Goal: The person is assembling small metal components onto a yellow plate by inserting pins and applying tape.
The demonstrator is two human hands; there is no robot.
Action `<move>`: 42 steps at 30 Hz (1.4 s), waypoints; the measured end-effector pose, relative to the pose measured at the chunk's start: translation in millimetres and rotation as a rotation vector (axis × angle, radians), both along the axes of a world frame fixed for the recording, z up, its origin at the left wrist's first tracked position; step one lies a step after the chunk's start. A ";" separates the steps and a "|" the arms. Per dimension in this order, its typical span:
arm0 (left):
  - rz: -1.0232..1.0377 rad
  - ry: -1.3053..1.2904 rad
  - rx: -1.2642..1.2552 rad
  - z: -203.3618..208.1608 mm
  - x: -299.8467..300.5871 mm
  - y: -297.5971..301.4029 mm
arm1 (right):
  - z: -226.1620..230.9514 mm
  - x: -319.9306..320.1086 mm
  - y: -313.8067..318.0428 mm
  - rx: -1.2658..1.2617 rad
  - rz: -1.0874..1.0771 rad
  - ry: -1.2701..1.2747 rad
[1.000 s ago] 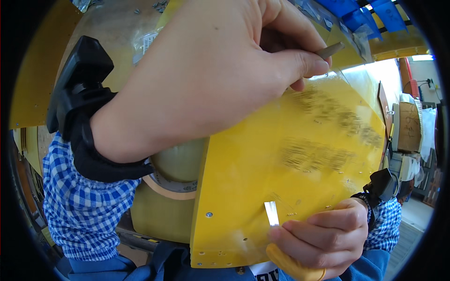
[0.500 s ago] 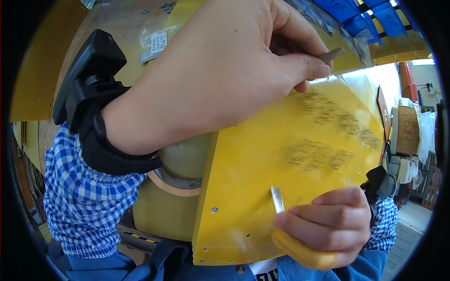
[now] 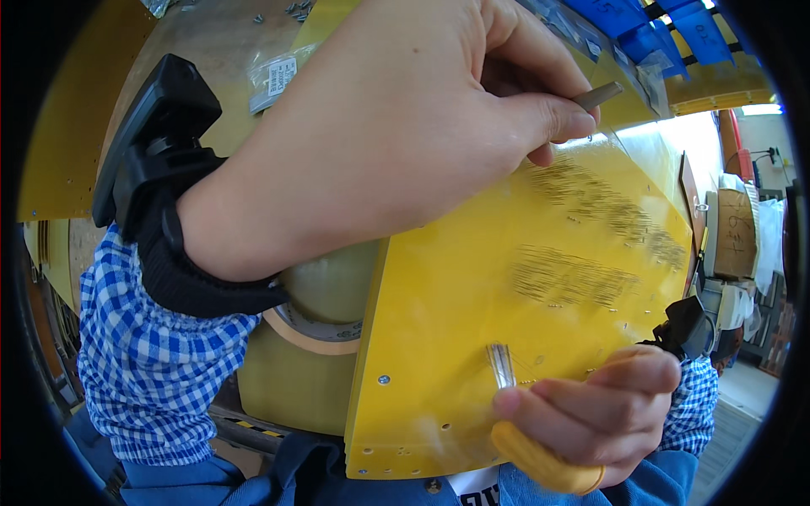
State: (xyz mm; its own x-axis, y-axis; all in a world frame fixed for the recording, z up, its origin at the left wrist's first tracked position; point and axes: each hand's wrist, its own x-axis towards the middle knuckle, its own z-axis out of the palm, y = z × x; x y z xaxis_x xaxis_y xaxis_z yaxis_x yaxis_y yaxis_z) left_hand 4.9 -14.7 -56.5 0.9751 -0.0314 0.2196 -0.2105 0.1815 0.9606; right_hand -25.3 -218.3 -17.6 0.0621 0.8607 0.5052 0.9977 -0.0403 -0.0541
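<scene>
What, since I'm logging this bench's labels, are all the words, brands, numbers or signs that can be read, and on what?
I won't copy out text; it stands here:
White label on clear packet: fine print, too small to read reliably.
Cardboard box: large dark handwriting, seen sideways.
Blue panels, upper right: dark marks.
Tape roll: tiny print on its inner ring, unreadable.
White patch, lower edge: bold black lettering, cut off.

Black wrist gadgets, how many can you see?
2. One black wrist gadget is by the left hand; another gadget is by the right hand, partly hidden.
</scene>
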 end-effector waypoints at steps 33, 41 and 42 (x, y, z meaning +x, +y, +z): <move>-0.044 -0.124 -0.035 -24.5 12.4 5.7 | 15.4 19.8 -11.9 -0.186 0.055 0.276; -0.063 -0.060 0.207 0.6 10.5 10.3 | -3.2 13.7 -14.8 -0.023 0.082 -0.031; -0.061 -0.057 0.201 0.3 10.4 10.1 | -3.3 15.2 -14.5 -0.024 0.094 -0.075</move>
